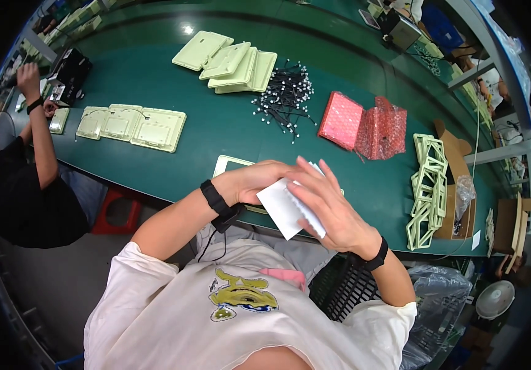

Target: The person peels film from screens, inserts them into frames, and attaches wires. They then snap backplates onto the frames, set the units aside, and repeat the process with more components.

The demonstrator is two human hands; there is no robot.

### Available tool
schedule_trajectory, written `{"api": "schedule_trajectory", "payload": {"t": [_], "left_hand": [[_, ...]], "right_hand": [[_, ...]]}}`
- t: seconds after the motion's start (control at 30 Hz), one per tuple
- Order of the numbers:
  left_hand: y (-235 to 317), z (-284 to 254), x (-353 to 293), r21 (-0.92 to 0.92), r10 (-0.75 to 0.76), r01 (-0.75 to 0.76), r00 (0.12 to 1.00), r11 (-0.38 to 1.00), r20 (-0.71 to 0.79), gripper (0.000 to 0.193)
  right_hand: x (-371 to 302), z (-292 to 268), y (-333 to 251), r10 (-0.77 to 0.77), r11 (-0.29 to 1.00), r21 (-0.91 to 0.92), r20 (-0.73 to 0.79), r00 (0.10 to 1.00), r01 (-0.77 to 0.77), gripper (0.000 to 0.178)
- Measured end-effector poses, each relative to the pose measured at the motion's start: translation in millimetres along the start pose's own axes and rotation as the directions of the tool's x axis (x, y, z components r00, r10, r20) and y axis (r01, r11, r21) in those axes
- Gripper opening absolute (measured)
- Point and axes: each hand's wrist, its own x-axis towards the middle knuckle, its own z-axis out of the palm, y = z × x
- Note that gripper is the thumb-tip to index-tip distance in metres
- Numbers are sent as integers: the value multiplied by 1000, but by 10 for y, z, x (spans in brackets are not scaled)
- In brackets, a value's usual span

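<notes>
In front of my chest, at the table's near edge, my left hand (262,177) and my right hand (334,213) hold a flat white sheet (279,206) between them. It looks like paper or thin film, and one edge is ragged. My left fingers curl behind the sheet and are partly hidden. The right hand's fingers reach long across its other side. Under my hands lies a pale green frame-like part (223,164), mostly covered by them.
Pale green panels are piled (241,65) at the back and joined in a row (136,126) at left. Black cables with white connectors (285,92) and red bubble wrap (381,129) lie beyond. Green frames (427,191) and a cardboard box (460,209) sit right. A co-worker (25,185) works at left.
</notes>
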Motion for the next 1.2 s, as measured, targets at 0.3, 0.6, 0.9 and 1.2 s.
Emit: {"api": "schedule_trajectory", "payload": {"t": [0.3,0.6,0.9,1.2], "left_hand": [[43,229,-333,-119,76,-52,976,991,203,54],[-104,-98,-370,6,108,-109,989,994,97,53],[-226,-193,-639,77,-72,71,997,994,5,48],[-391,-78,-938,155,58,-68,996,986,70,42]], "right_hand": [[-255,-446,110,445,892,264,-360,820,-368,77],[-4,35,-104,445,886,-143,-11,896,-441,89],[-316,-118,-324,450,893,-88,175,876,-441,90],[-640,-232,-149,490,870,-144,161,856,-471,78]]}}
